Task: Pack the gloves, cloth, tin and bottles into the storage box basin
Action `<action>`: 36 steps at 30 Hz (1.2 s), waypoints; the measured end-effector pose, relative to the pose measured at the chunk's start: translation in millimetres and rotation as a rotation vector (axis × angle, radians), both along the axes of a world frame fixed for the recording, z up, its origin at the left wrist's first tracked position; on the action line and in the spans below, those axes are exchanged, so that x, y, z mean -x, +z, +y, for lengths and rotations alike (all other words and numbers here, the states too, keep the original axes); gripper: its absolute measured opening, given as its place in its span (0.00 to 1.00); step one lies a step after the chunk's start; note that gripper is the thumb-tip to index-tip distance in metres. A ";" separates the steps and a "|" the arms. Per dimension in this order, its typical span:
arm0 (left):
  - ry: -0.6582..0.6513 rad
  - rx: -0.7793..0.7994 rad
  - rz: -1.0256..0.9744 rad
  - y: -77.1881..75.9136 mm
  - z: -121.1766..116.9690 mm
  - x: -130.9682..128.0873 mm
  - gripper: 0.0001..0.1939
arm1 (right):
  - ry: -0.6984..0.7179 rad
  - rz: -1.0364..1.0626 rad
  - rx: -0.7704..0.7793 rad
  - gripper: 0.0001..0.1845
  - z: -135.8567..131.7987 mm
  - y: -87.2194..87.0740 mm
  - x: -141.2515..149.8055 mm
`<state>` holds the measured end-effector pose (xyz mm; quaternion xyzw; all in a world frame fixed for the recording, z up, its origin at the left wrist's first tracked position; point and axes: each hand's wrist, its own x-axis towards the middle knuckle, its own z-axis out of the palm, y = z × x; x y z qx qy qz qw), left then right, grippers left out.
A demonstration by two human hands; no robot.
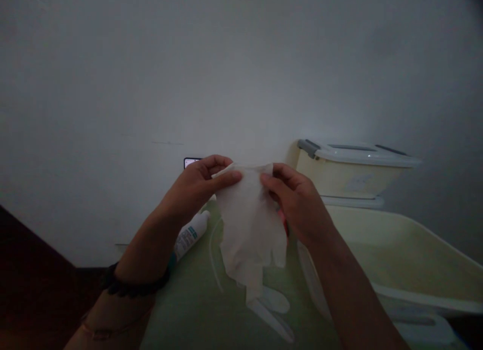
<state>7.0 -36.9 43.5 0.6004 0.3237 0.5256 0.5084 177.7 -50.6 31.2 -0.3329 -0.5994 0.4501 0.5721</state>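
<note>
A thin white disposable glove (251,216) hangs in front of me with its cuff at the top and its fingers dangling downward, some of them folded. My left hand (207,176) pinches the cuff's left side between thumb and fingers. On the opposite side, my right hand (289,189) grips the cuff in the same way. The cuff is stretched flat between both hands. Behind my left wrist lies a white bottle (192,234) with green print, partly hidden by the forearm. Something red shows in part behind the glove, beside my right hand.
A greenish tabletop (188,310) lies below, against a pale wall (241,78). Partly behind my left hand stands a phone (191,161). At the right are a lidded plastic box (347,176) with grey latches and a large open cream tub (411,239). A thin white tube-like strip (213,259) rests on the table.
</note>
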 end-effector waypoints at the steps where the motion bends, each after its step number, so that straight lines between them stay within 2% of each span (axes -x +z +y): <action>1: 0.020 -0.042 0.007 0.3 0.3 -0.1 0.09 | -0.015 0.007 0.002 0.06 -0.1 1.2 -0.5; 5: 0.074 -0.143 0.051 1.2 1.8 4.0 0.06 | -0.060 -0.064 -0.024 0.10 -0.7 5.4 -4.7; 10: 0.051 -0.174 0.088 1.7 0.6 8.1 0.05 | -0.030 -0.146 -0.034 0.12 0.3 4.6 -8.7; 14: 0.027 -0.182 0.032 1.6 0.3 7.2 0.05 | -0.058 -0.179 -0.046 0.10 1.2 4.6 -10.1; 21: 0.125 -0.193 -0.068 0.0 1.4 0.3 0.04 | -0.075 -0.299 -0.022 0.13 -4.2 9.9 -12.7; 24: 0.181 -0.237 -0.050 1.2 -1.8 -1.7 0.06 | -0.076 -0.222 -0.018 0.09 -5.9 10.6 -12.2; 27: 0.187 -0.262 -0.056 2.6 -5.5 -4.0 0.09 | -0.010 -0.025 -0.025 0.06 -7.4 10.8 -10.6; 31: 0.099 -0.200 -0.129 3.5 -8.9 -8.6 0.10 | 0.137 0.164 0.039 0.04 -9.8 11.5 -7.3; 36: -0.057 -0.127 -0.115 3.0 -9.9 -9.8 0.08 | 0.224 0.140 0.093 0.08 -8.9 10.6 -7.0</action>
